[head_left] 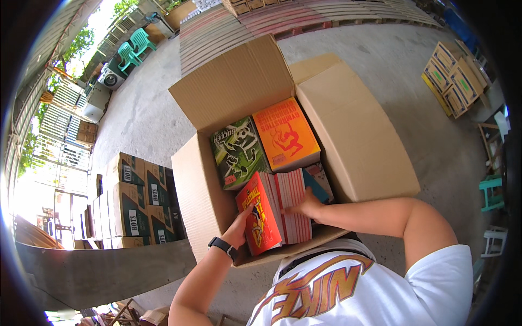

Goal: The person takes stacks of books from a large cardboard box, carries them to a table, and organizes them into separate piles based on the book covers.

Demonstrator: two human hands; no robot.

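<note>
An open cardboard box (356, 133) stands before me with its flaps folded out. In its near half, a stack of thin red books (294, 209) sits spines up, the front one showing a red cover with a yellow and black figure. My left hand (238, 227), a dark watch on its wrist, presses on that cover from the left. On the other side, my right hand (305, 207) grips the spines with its thumb across them; some of its fingers are hidden. Farther in lie a green-and-black book (239, 152) and an orange book (286, 133), each topping a pile. A teal item (318, 185) shows beyond my right hand.
Stacked closed cartons (130, 206) stand at the left beside a grey ledge (109, 274). Wooden pallets (217, 41) cover the far floor. More cartons (459, 81) lean at the far right, near a green stool (492, 193). Green plastic chairs (141, 41) stand far left.
</note>
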